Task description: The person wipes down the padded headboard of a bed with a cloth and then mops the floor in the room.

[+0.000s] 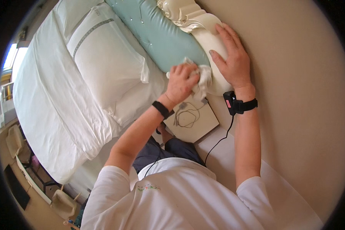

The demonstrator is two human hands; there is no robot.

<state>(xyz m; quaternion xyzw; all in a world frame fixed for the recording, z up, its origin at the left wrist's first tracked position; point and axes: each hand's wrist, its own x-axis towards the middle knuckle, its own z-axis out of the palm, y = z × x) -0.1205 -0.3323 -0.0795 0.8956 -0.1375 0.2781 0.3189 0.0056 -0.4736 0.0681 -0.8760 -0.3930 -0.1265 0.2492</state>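
Note:
My left hand (pixel 181 82) grips a crumpled white cloth (pixel 204 80). The cloth lies against the lower end of the headboard, where the blue-green tufted padding (pixel 172 43) meets the glossy cream frame (pixel 202 38). My right hand (pixel 233 60) rests on the outer side of that frame, fingers spread, holding nothing. Black straps circle both wrists; a small black device (pixel 230 103) with a cable is on the right one. Below the hands, a coiled grey cable (pixel 187 116) lies on the pale top of a bedside cabinet (pixel 202 128).
A bed with a white duvet (pixel 51 95) and white pillow (pixel 109 60) fills the left. The beige wall (pixel 299 72) runs close along my right. Chairs (pixel 63 203) and a long table edge (pixel 33 179) stand beyond the bed at lower left.

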